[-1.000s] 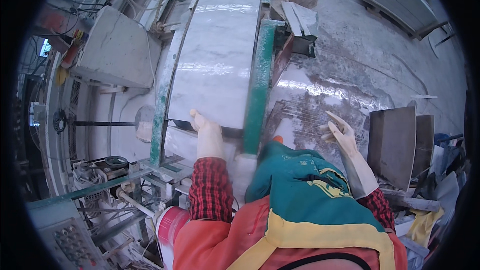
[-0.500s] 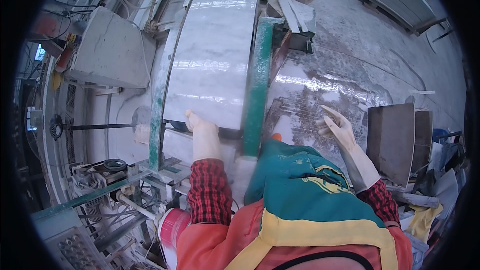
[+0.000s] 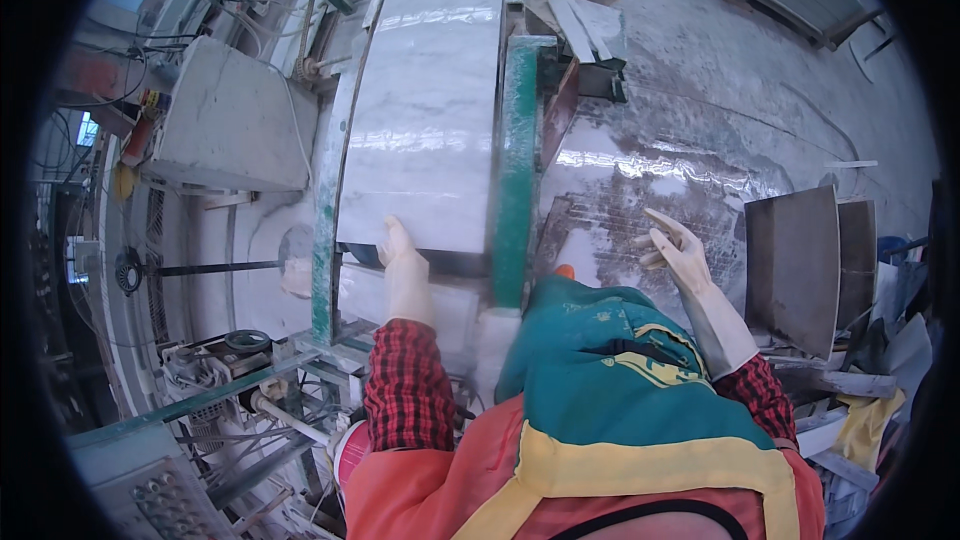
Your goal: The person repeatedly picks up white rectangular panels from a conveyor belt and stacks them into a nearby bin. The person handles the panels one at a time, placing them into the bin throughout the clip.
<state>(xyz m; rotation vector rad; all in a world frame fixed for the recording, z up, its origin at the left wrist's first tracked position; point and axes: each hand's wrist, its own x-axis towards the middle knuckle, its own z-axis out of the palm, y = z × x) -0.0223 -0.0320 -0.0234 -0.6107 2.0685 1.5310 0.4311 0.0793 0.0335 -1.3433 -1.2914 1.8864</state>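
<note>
A long, glossy white-grey stone slab (image 3: 420, 160) lies between the green side rails of a machine bed. At its near edge is my left hand (image 3: 405, 265), in a cream rubber glove. One digit rests on top of the slab and the other fingers are closed at the edge, partly hidden. A dark strip (image 3: 455, 261) shows just below that edge. My right hand (image 3: 682, 258), gloved alike, hangs in the air over the wet floor to the right. Its fingers are stretched apart and hold nothing.
The green rail (image 3: 517, 160) runs along the slab's right side. Brown-grey panels (image 3: 792, 270) stand upright at right, above stone offcuts and a yellow cloth (image 3: 868, 430). On the left are a large pale block-shaped housing (image 3: 235, 115), cables and a button panel (image 3: 165, 500).
The dark strip below the slab's near edge shows wider. My left hand stays at that edge, its digit tilted slightly more upright. My right hand keeps its pose, while the whole view has shifted a little.
</note>
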